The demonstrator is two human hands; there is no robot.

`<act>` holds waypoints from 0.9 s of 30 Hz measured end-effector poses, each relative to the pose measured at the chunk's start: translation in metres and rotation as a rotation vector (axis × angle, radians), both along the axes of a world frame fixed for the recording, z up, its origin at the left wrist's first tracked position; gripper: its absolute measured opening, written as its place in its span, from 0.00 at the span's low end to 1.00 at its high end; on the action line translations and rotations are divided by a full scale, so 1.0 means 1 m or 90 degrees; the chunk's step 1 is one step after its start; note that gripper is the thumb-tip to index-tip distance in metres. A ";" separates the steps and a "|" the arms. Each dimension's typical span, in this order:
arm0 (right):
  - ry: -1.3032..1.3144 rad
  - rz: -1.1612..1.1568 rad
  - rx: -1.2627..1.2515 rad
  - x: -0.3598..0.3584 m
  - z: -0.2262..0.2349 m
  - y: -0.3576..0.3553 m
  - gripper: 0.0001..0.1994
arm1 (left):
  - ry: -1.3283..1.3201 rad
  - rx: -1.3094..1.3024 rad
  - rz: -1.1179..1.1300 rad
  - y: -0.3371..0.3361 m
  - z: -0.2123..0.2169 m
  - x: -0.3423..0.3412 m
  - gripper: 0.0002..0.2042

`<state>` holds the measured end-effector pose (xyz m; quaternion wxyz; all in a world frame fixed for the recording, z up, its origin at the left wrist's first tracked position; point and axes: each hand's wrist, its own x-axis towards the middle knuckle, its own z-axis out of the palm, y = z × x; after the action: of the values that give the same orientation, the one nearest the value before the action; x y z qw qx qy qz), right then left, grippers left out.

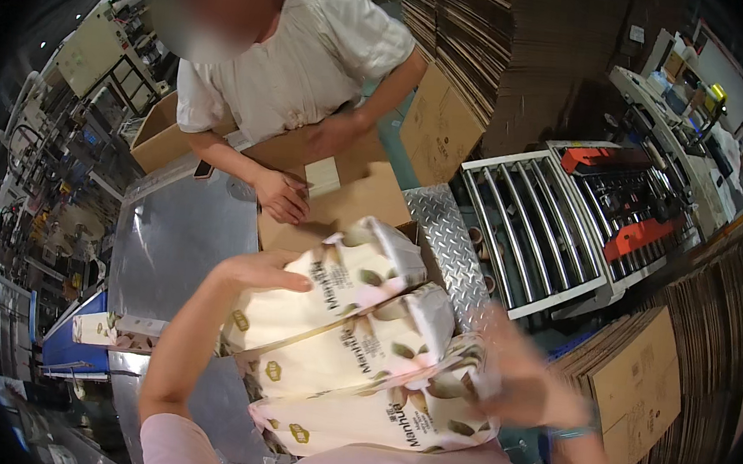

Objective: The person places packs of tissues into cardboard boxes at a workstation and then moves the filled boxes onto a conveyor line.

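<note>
Three cream tissue packs [347, 342] with a flower print lie side by side against my front, held between my two hands. My left hand [260, 273] grips the far pack at its left end, thumb on top and the other fingers hidden. My right hand [528, 380], smeared by motion, presses against the right ends of the nearer packs. Just beyond the packs is an open cardboard carton [374, 179], its inside mostly hidden from me.
Across the carton a co-worker [293, 66] has both hands over its flap. A metal table [181, 233] lies to the left, with more packs [111, 330] on a blue conveyor. On the right are a roller conveyor [531, 228], a tread-plate strip [450, 243] and stacked flat cartons [640, 392].
</note>
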<state>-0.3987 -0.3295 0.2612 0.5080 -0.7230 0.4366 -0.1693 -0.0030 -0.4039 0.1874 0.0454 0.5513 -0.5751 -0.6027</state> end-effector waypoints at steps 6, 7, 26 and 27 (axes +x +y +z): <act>0.322 0.038 -0.008 0.048 -0.179 -0.044 0.44 | -0.459 -0.467 -0.001 0.007 -0.115 -0.041 0.29; 0.339 0.098 -0.062 0.052 -0.177 -0.043 0.44 | -0.521 -0.600 0.020 0.017 -0.138 -0.041 0.28; 0.204 0.164 -0.333 0.002 -0.098 -0.089 0.47 | -0.353 -0.421 0.601 0.173 -0.070 0.029 0.37; 0.209 0.223 -0.202 -0.004 -0.103 -0.080 0.52 | -0.280 -0.429 0.519 0.176 -0.078 0.018 0.37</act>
<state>-0.4024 -0.4098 0.1577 0.3325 -0.8755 0.3497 -0.0259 0.0148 -0.2274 0.1098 0.3267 0.7959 -0.4727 -0.1909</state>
